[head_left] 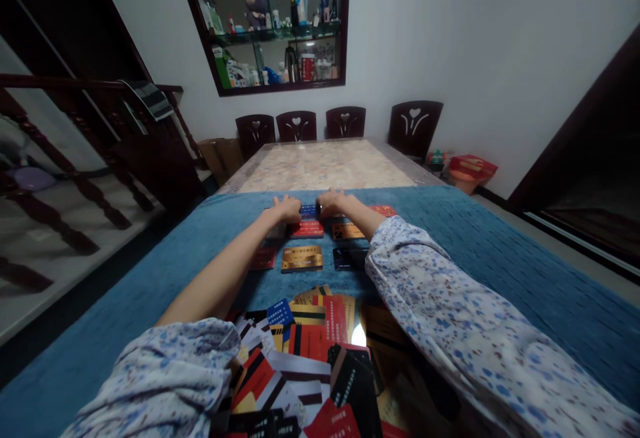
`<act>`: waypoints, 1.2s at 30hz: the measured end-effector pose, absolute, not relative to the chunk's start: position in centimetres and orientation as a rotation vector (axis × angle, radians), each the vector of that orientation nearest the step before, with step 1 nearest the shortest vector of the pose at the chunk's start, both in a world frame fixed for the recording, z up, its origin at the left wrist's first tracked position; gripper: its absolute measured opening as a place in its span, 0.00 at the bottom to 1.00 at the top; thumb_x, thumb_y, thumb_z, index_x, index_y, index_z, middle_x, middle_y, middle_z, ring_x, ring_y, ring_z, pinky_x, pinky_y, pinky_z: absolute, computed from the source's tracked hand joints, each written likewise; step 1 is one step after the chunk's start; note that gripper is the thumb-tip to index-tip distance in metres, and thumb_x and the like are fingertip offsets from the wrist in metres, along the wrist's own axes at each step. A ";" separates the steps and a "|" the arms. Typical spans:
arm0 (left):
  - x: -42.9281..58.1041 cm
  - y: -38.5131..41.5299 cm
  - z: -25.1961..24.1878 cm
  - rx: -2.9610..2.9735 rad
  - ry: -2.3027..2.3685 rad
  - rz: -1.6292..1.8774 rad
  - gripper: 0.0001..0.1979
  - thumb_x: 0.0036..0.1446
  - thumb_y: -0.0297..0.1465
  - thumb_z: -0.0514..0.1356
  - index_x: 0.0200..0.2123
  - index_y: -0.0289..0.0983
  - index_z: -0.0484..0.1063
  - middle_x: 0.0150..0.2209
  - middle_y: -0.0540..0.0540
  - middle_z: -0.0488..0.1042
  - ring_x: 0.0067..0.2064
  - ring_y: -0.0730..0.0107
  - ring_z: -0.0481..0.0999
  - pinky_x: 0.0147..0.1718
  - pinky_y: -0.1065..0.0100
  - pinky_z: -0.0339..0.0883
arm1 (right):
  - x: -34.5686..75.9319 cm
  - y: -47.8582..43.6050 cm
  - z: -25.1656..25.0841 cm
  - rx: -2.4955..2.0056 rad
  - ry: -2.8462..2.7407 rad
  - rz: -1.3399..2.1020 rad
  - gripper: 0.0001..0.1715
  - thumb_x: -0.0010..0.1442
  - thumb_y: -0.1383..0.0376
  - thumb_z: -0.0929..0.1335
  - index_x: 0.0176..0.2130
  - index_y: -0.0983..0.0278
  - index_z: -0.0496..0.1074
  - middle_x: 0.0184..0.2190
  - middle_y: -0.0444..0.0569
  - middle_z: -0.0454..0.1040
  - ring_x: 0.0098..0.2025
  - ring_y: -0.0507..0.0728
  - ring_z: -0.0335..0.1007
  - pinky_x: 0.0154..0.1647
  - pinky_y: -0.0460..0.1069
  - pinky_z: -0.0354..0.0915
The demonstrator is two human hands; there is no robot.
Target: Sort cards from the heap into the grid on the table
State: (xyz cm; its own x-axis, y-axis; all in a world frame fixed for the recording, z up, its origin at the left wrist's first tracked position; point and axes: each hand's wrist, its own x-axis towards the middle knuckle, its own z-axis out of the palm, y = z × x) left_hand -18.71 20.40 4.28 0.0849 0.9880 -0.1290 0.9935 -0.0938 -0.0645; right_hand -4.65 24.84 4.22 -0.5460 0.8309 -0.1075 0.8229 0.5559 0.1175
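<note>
Both my arms reach far forward over a blue cloth (475, 251). My left hand (287, 208) and my right hand (332, 202) rest, fingers curled down, on either end of a blue card (309, 210) in the far row. Below it lie a red card (307, 228), an orange card (347, 230), a gold card (301, 258), a dark red card (263, 259) and a dark card (344, 258), laid out in rows. Another red card (383, 211) sits right of my right hand. A loose heap of several cards (310, 358) lies close to me.
Beyond the cloth the marbled tabletop (325, 165) runs to several dark wooden chairs (345, 121). A wall cabinet (275, 25) holds bottles and a plush toy. A stair railing (75, 151) stands at the left, red bags (470, 170) on the floor at the right.
</note>
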 end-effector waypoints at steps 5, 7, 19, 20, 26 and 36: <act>-18.6 19.7 4.8 2.294 2.145 -0.247 0.24 0.46 0.25 0.58 0.49 0.37 0.72 0.57 0.35 0.69 0.61 0.43 0.61 0.57 0.39 0.54 | -4.1 24.5 4.6 1.388 2.646 0.075 0.31 0.50 0.56 0.72 0.54 0.59 0.73 0.57 0.59 0.71 0.62 0.73 0.57 0.55 0.66 0.61; -18.5 19.3 5.1 2.315 2.149 -0.235 0.25 0.47 0.26 0.58 0.52 0.38 0.71 0.58 0.36 0.68 0.62 0.43 0.60 0.57 0.41 0.55 | -3.7 24.4 4.9 1.375 2.659 0.074 0.34 0.50 0.55 0.73 0.56 0.60 0.72 0.58 0.60 0.70 0.62 0.73 0.56 0.55 0.67 0.60; -17.0 15.5 5.7 2.550 2.094 0.062 0.21 0.53 0.24 0.54 0.51 0.36 0.71 0.55 0.36 0.68 0.60 0.47 0.59 0.52 0.47 0.56 | 0.3 21.2 7.1 1.338 2.863 0.162 0.19 0.60 0.62 0.67 0.51 0.59 0.75 0.54 0.56 0.73 0.58 0.68 0.59 0.53 0.62 0.58; -16.8 15.0 5.7 2.566 2.080 0.090 0.20 0.54 0.24 0.53 0.50 0.36 0.71 0.55 0.36 0.68 0.59 0.46 0.59 0.52 0.47 0.56 | 0.7 20.8 7.1 1.334 2.877 0.176 0.17 0.60 0.63 0.66 0.49 0.60 0.76 0.53 0.56 0.74 0.57 0.68 0.60 0.53 0.62 0.58; -15.0 11.9 6.0 2.623 2.015 0.134 0.14 0.57 0.26 0.53 0.46 0.36 0.72 0.52 0.37 0.69 0.56 0.49 0.61 0.50 0.49 0.56 | 2.8 18.3 7.0 1.260 2.954 0.273 0.14 0.59 0.67 0.64 0.41 0.60 0.78 0.47 0.54 0.78 0.53 0.65 0.64 0.48 0.56 0.57; -13.6 6.6 5.7 2.655 1.900 0.217 0.08 0.57 0.28 0.56 0.39 0.39 0.74 0.50 0.41 0.70 0.54 0.51 0.61 0.49 0.52 0.54 | 5.9 12.6 7.4 1.183 3.042 0.215 0.13 0.62 0.66 0.63 0.39 0.62 0.77 0.44 0.53 0.77 0.49 0.62 0.63 0.41 0.52 0.53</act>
